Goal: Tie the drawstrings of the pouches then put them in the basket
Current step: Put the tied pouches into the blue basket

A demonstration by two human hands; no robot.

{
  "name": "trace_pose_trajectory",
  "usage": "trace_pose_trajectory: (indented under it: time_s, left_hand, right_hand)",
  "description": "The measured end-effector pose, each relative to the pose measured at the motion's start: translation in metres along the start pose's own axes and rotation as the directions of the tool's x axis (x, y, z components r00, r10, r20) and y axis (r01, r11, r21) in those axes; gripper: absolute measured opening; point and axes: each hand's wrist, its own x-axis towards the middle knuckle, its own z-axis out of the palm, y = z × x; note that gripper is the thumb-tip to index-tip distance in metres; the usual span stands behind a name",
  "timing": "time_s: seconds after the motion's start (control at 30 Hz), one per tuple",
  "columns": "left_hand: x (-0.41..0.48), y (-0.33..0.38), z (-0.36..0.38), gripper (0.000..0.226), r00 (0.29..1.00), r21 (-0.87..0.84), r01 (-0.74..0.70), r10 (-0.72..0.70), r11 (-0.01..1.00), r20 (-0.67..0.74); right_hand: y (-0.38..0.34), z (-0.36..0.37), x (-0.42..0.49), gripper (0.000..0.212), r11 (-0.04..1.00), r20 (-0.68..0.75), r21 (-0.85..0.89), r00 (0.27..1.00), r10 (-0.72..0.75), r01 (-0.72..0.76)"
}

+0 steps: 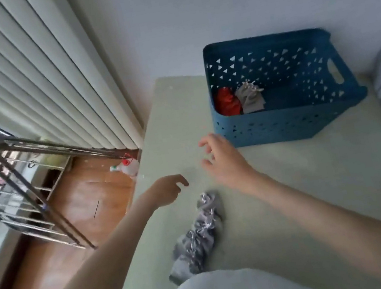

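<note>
Between the forearms on the green surface (pixel 293 190), grey pouches (pixel 197 234) lie heaped, long axis toward the basket (pixel 282 126), just behind left grip (pixel 168 189), loosely curled, and right grip (pixel 225 161), spread, both empty.

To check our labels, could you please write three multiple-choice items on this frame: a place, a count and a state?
1. Where is the red pouch? A on the floor; B in the blue basket; C in a hand.
2. How many pouches lie in the basket? A two; B none; C five.
3. What do the left hand and right hand hold? A a pouch each; B one drawstring; C nothing.
1B: it lies inside, beside the grey-beige pouch; 2A: only those two show; 3C: both hands are empty, fingers loose.
</note>
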Motion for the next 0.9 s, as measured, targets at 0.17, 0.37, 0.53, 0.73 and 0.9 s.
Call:
trace_pose_trajectory:
  time_s: [0.17,0.37,0.53,0.73,0.9]
  left_hand:
    - [-0.029,-0.043,0.068,0.071,0.944,0.354,0.108,-0.207,0.929,0.255]
    - [-0.040,-0.066,0.139,0.106,0.983,0.544,0.047,-0.137,0.838,0.125]
    - [-0.034,-0.051,0.160,0.064,0.988,-0.079,0.107,-0.114,0.991,-0.099]
    - [-0.026,-0.025,0.161,0.023,0.987,-0.306,0.033,-0.080,0.951,-0.142]
    - [-0.023,-0.023,0.159,0.004,0.977,-0.414,0.065,-0.142,0.908,-0.158]
  right_hand:
    - [0.047,0.096,-0.083,0.006,0.943,0.426,-0.031,0.849,0.312,-0.331]
    - [0.063,0.130,-0.135,0.034,0.895,0.646,-0.022,0.676,0.353,-0.446]
    - [0.076,0.151,-0.138,0.024,0.822,0.349,0.139,0.803,0.482,-0.553]
    - [0.111,0.120,-0.135,0.031,0.843,0.095,0.092,0.848,0.522,-0.530]
    - [0.126,0.102,-0.146,0.021,0.840,0.112,0.252,0.877,0.468,-0.481]
